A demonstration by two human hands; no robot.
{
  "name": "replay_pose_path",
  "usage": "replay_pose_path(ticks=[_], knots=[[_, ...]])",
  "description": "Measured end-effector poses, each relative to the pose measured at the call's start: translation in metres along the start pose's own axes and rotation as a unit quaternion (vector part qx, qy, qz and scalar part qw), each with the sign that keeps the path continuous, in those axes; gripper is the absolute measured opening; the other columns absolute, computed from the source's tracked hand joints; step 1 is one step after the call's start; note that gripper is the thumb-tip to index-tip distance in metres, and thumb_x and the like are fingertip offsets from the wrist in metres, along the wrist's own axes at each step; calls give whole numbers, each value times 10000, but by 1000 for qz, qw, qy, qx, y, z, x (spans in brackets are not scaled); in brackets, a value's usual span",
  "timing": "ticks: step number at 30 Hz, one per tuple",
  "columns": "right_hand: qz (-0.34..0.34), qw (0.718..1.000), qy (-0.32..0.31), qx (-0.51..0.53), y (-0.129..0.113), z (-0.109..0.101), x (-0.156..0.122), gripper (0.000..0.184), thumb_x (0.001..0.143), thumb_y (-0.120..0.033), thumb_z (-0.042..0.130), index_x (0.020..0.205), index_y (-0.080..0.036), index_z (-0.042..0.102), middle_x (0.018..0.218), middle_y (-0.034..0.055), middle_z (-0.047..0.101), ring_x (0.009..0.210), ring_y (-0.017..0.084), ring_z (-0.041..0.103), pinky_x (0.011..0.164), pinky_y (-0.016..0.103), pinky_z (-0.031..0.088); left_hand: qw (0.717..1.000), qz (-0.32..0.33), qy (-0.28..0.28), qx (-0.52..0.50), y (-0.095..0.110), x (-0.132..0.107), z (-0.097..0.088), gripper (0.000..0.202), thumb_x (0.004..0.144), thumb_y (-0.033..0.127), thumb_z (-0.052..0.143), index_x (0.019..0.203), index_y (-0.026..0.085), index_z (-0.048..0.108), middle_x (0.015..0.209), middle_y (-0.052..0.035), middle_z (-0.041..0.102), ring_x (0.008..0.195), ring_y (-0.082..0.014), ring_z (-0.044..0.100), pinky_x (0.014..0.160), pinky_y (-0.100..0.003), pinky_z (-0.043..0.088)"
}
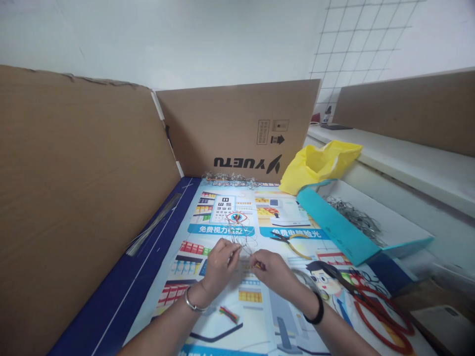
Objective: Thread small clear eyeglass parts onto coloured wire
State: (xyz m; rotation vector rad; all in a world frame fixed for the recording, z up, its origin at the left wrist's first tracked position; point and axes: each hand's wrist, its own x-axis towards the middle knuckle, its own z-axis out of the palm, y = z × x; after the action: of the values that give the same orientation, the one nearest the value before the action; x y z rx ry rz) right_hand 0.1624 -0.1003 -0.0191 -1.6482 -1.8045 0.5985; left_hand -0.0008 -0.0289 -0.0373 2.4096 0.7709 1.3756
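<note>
My left hand (220,264) is closed in a pinch on the near end of a thin, loosely looped wire (243,238). Close beside it, my right hand (274,272) has its fingers curled shut at the wire's right side; a small yellowish and dark bit shows between them, too small to name. The wire's loops spread away from me over the printed mat (218,291). Pliers with yellow handles (300,247) lie beyond my right hand. A small bundle of coloured strips (229,315) rests between my forearms.
A teal box (330,230) of tangled wires (352,217) stands at right, near a yellow bag (297,170). Red-handled scissors (365,306) and a phone (443,324) lie front right. Straight wires (152,227) lie left; wire pieces (233,179) line the back cardboard panel (222,128).
</note>
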Motion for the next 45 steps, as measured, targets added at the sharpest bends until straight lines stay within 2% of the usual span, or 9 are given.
replay_pose_path(ticks=[11, 14, 18, 22, 26, 33, 37, 41, 45], knots=[[52, 981, -62, 175, 1, 3, -2, 202, 749, -119, 438, 809, -184, 619, 660, -27, 600, 563, 104, 559, 560, 194, 410, 1000, 2, 0, 0, 1, 1, 0, 111, 850, 132, 520, 888, 162, 620, 720, -26, 525, 685, -131, 517, 609, -248, 460], [48, 989, -54, 127, 3, 3, -1, 224, 777, -119, 412, 806, -195, 621, 614, -36, 583, 535, 103, 541, 553, 198, 404, 1000, 0, 3, 2, 0, 1, 0, 113, 854, 135, 514, 882, 168, 618, 724, -24, 525, 688, -130, 517, 615, -250, 461], [-5, 999, -32, -29, 2, 2, 0, 253, 833, -121, 386, 719, -194, 601, 660, -10, 619, 633, 129, 567, 598, 213, 382, 1000, 1, 4, -5, 0, 1, 1, 116, 850, 128, 517, 893, 166, 618, 727, -28, 529, 686, -132, 518, 612, -249, 460], [-12, 978, -28, -208, 4, 4, 0, 258, 879, -139, 383, 752, -183, 604, 743, 39, 647, 695, 157, 598, 604, 227, 373, 1000, 5, 8, -6, 1, 1, 1, 118, 846, 118, 515, 883, 160, 619, 715, -29, 528, 680, -132, 518, 608, -248, 459], [9, 952, -19, -305, 8, 6, -2, 225, 851, -78, 409, 817, -187, 603, 770, 45, 634, 677, 158, 605, 568, 230, 361, 1000, 1, 3, -9, 0, 0, 1, 119, 843, 114, 518, 887, 158, 619, 719, -30, 531, 679, -131, 518, 613, -249, 459], [25, 933, -36, -358, 4, 4, -2, 202, 840, -61, 424, 821, -164, 597, 787, 72, 626, 688, 172, 610, 553, 244, 357, 1000, 9, 7, -6, -1, 0, 2, 119, 841, 112, 525, 900, 165, 614, 729, -30, 541, 695, -132, 517, 627, -252, 461], [38, 932, -29, -358, 3, 6, -2, 186, 869, -124, 420, 826, -153, 599, 785, 88, 632, 704, 182, 611, 563, 250, 354, 1000, 6, 3, -5, 0, 0, 1, 118, 845, 118, 520, 898, 167, 614, 729, -28, 537, 692, -132, 517, 625, -254, 461], [38, 944, -20, -327, 5, 4, -1, 166, 857, -195, 462, 792, -152, 608, 780, 88, 640, 709, 186, 602, 577, 252, 341, 1000, 6, 0, -1, 0, 0, 1, 112, 846, 122, 523, 901, 166, 610, 725, -29, 536, 694, -134, 517, 626, -257, 462], [54, 971, -17, -231, 9, -4, 2, 136, 777, -230, 558, 660, -164, 576, 676, 33, 617, 628, 144, 558, 545, 230, 305, 1000, 3, -1, -2, 0, 1, 1, 105, 848, 125, 520, 888, 164, 609, 729, -32, 538, 699, -136, 521, 630, -258, 464]])
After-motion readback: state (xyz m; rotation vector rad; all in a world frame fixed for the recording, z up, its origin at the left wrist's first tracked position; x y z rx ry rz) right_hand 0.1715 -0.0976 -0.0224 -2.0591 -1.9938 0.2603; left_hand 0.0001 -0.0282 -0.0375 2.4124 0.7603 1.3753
